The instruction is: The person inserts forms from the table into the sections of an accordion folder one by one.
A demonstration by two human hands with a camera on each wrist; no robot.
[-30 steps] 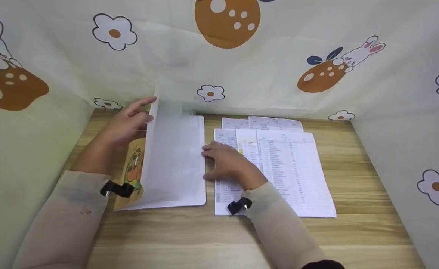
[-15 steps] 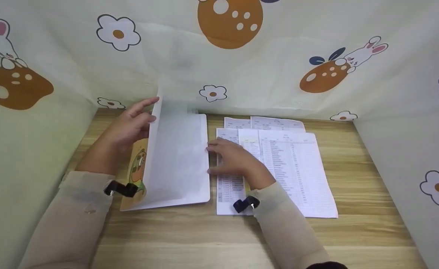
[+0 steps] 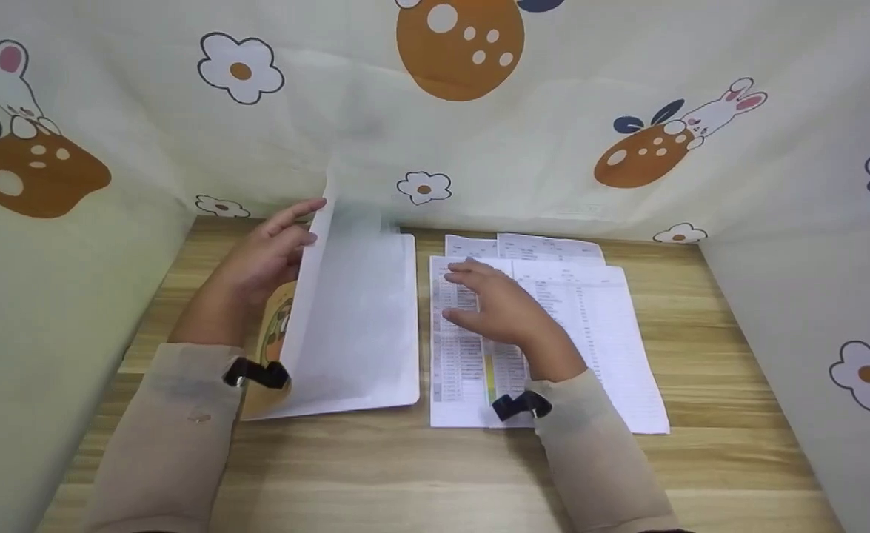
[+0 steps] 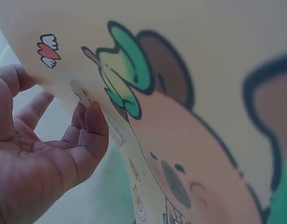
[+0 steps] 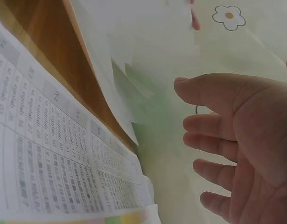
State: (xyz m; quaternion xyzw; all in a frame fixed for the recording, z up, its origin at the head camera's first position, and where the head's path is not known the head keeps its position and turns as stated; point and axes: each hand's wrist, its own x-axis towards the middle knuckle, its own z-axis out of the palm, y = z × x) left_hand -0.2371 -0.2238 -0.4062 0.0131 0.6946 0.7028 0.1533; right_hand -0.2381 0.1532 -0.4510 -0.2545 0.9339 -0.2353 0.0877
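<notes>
A cartoon-covered folder [image 3: 360,318] lies open on the left of the table, its front cover standing partly raised. My left hand [image 3: 264,255] holds that cover near its far edge, fingers bent against the printed outside. The left wrist view shows the cover's cartoon animal [image 4: 180,154] close up, with curled fingertips at a small pale tab [image 4: 80,91]. To the right, my right hand [image 3: 509,303] hovers over printed sheets [image 3: 583,333], fingers apart and holding nothing. Printed rows on a sheet [image 5: 64,158] fill the left of the right wrist view.
Two more printed sheets [image 3: 549,246] stick out behind the front ones. A patterned cloth [image 3: 316,126] walls the wooden table [image 3: 405,474] at the back and both sides. Black camera mounts [image 3: 523,405] sit on both wrists.
My right hand has left the folder's right edge and moved right, over the printed sheets. My left hand keeps hold of the cover, which leans slightly further to the right.
</notes>
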